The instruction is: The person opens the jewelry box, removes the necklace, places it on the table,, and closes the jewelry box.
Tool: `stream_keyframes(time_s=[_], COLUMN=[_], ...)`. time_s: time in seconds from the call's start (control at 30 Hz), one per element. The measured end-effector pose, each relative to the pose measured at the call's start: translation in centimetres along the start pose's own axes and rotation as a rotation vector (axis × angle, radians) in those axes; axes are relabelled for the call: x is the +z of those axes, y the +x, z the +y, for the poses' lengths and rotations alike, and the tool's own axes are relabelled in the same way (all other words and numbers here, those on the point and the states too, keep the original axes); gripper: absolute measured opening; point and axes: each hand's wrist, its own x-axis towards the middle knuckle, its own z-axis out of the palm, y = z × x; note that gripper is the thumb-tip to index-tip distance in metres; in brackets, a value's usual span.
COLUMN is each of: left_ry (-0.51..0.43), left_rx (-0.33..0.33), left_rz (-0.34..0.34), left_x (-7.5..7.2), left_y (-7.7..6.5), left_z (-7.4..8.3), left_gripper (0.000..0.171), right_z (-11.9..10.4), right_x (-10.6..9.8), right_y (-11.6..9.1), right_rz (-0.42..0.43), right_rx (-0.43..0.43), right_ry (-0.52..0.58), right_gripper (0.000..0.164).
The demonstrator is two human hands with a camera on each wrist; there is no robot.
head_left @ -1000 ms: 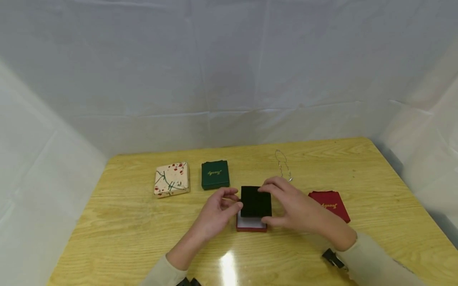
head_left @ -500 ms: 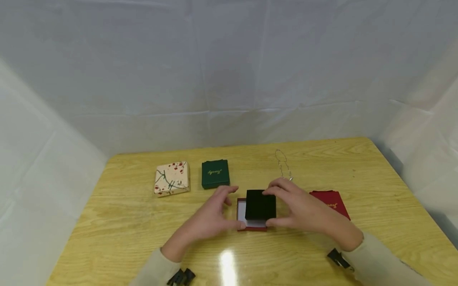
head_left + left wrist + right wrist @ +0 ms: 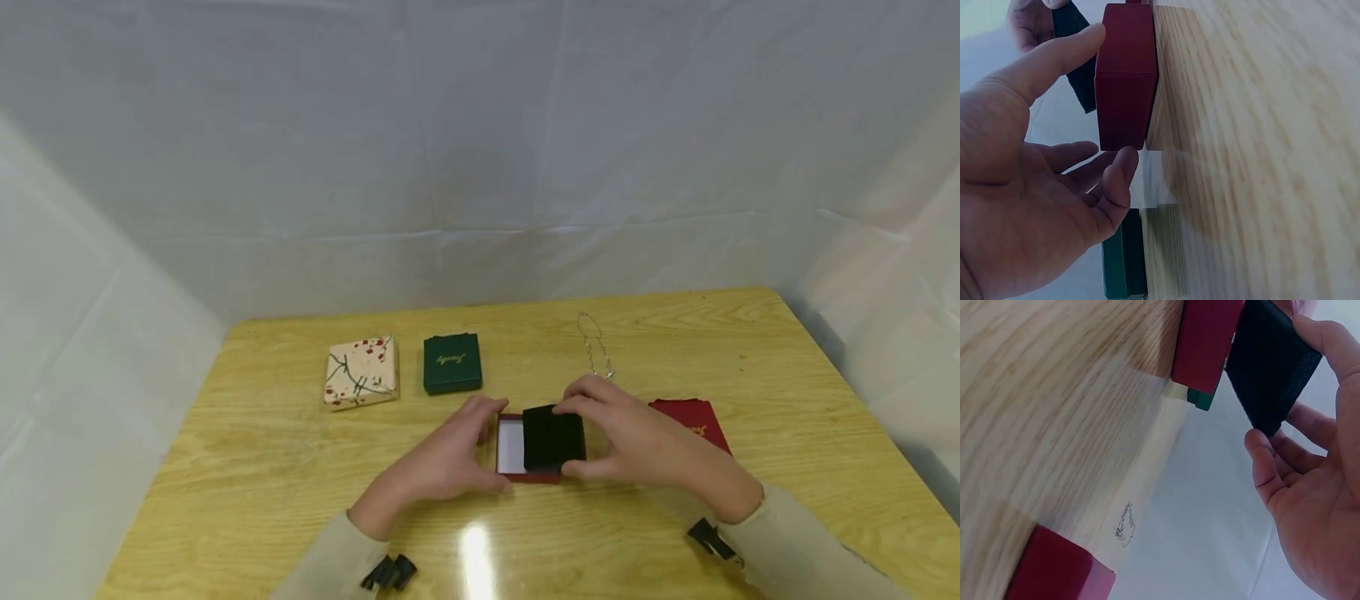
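Observation:
A small red box base (image 3: pixel 534 479) with a white inside stands on the table in front of the person. The left hand (image 3: pixel 442 458) holds its left side, thumb at the near corner and fingers at the far one; in the left wrist view the thumb tip lies on the red wall. A square black velvety pad (image 3: pixel 553 439) tilts over the right part of the base, its left edge raised. The right hand (image 3: pixel 641 433) grips this pad by its right side, thumb in front and fingers behind, as the black pad (image 3: pixel 1272 362) in the right wrist view confirms.
To the right lies a red lid (image 3: pixel 693 423) with gold lettering, partly behind the right forearm. A thin chain necklace (image 3: pixel 609 374) lies beyond the right hand. A green lettered box (image 3: pixel 452 363) and a cream floral box (image 3: pixel 362 372) stand at the back left.
The black pad has moved right and tilted, uncovering the white inside on the left. The left hand has gone from beside the pad down to the base's left side.

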Motion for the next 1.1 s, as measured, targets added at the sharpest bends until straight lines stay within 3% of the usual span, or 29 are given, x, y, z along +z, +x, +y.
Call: stream_keyframes(time_s=[0.43,1.1], left_ry=[0.012,0.009], left_rx=[-0.01,-0.013], left_rz=[-0.003,0.005], left_x=[0.2,0.4], left_y=[-0.2,-0.4], left_z=[0.0,-0.1], left_gripper=[0.091,0.084], right_z=[0.0,0.2], right_x=[0.0,1.8], right_y=[0.2,2.0], right_rz=[-0.077,-0.105], right_rx=[0.044,-0.036], right_ry=[-0.014,-0.031], right_gripper=[0.061,0.062])
